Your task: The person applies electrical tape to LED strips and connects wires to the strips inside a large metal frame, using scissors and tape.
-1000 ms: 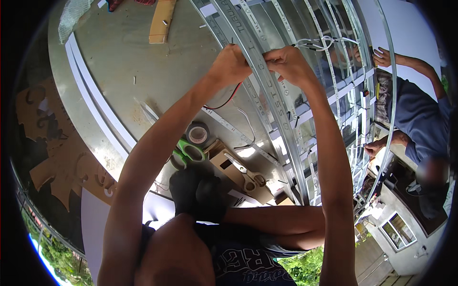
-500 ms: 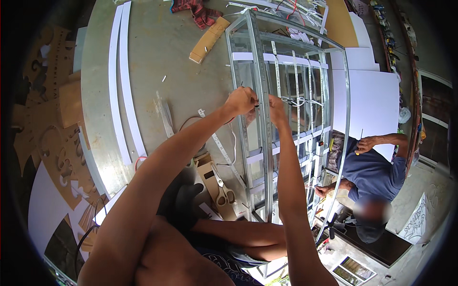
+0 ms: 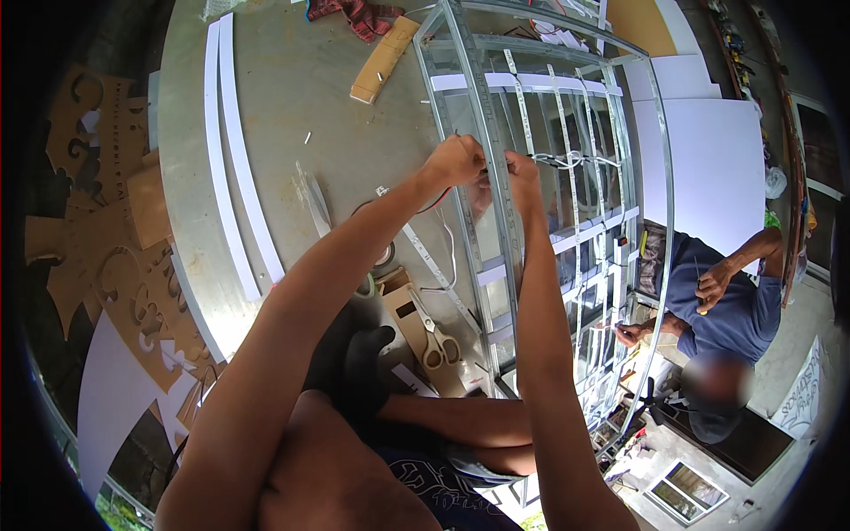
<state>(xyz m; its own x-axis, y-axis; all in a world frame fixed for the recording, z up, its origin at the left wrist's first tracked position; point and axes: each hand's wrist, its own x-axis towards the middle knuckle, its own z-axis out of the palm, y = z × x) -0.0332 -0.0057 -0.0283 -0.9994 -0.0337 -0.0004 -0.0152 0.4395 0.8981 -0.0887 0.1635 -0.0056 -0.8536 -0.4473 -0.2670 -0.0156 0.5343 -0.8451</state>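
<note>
A galvanized metal frame (image 3: 500, 203) stands in front of me, with LED strips (image 3: 575, 181) and white crossbars running across it. My left hand (image 3: 459, 161) is closed in a pinch on the left side of a long metal bar. Just across that bar my right hand (image 3: 522, 173) is also closed, its fingertips turned in toward the left ones. Whatever sits between the fingers is too small and hidden to name. A thin red and black cable (image 3: 436, 204) runs up to beneath my left hand. White wires (image 3: 575, 160) are bunched right of my right hand.
Scissors (image 3: 436, 341) lie on a cardboard box (image 3: 409, 317) near my legs. Two long white strips (image 3: 232, 150) and a cardboard piece (image 3: 385, 60) rest on the metal table (image 3: 292, 97). At right, a co-worker (image 3: 722, 305) holds a screwdriver (image 3: 701, 296) beside the frame.
The view has shifted slightly, so the frame and co-worker sit farther right in it. Both my hands stay closed at the same bar, with small changes in finger position.
</note>
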